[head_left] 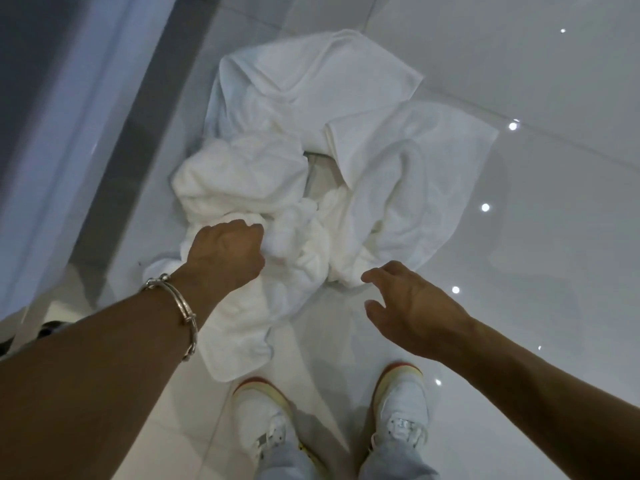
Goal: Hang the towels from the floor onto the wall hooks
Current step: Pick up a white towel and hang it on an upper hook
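A heap of white towels [304, 140] lies crumpled on the glossy white tiled floor [519, 237] in front of my feet. My left hand [227, 252], with a silver bangle on its wrist, is closed on a bunched fold of the nearest towel [294, 251]. My right hand [412, 310] hovers just right of the heap's near edge, fingers spread and curled, holding nothing. No wall hooks are in view.
A grey wall base and a pale wall [104, 140] run along the left. My two white sneakers [263, 420] stand just behind the towels. Bare shiny floor with light reflections stretches to the right.
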Demonstrator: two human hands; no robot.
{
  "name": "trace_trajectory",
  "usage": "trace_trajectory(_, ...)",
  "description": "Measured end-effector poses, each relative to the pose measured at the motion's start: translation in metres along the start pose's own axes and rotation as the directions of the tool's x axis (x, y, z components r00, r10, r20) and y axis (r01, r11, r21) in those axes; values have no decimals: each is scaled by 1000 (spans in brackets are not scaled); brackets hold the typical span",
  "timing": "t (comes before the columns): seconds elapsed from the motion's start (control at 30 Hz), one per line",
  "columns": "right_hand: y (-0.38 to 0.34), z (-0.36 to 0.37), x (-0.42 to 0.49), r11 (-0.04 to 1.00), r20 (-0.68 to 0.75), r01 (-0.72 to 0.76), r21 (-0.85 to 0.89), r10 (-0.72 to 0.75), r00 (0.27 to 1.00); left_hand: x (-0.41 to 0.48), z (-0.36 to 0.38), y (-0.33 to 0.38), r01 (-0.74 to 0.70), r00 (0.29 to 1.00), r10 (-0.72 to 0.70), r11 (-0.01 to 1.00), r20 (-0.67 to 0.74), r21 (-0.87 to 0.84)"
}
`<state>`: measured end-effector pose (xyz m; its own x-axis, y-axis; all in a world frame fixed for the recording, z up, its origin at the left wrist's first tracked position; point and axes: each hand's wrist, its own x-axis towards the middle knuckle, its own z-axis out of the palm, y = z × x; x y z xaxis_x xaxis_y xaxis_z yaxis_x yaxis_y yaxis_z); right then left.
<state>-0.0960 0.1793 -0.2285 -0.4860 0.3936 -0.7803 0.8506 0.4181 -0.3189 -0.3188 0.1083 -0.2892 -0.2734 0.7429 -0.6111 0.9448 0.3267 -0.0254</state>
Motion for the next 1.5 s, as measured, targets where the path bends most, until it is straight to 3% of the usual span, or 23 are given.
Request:
trace_trajectory(0.23,-35,-54,-35,995,-59,96,26,-95,994,-45,-95,-12,-178,982,143,921,-124,-347)
trace_trajectory(0.47,-104,-142,-109,959,-196,234,159,-201,960,-145,-253,-10,-382,924,349,815,-157,-437)
trace_trajectory(0.6,-138,-212,-175,951,-211,218,220,-172,962,-205,-356,-5,-451,892,410,790,-189,-416)
trace_trajectory(0.8,-190,-346,-308,963,-290,255,90,-219,932,-313,-523,-13,-439,896,390,849,-214,-294)
trace_trajectory(1.0,-240,-425,-439,956,-353,292,21,-267,897,-430,-632,-25,-351,934,265,805,-240,-477)
trace_trajectory(1.17,-255,-451,-507,966,-553,229,121,-126,823,-486,-670,-21,-260,944,84,786,-320,-560)
trace_trajectory(1.27,-263,-452,-533,964,-655,225,141,-80,752,-507,-681,-10,-284,912,-27,678,-410,-678)
trace_trajectory(1.4,-274,-448,-555,960,-685,234,153,-68,726,-527,-683,7,-315,893,-191,381,-407,-869)
trace_trajectory(1.5,-279,-440,-578,907,-734,373,194,-118,668,-537,-682,15,-301,891,-293,185,-345,-935)
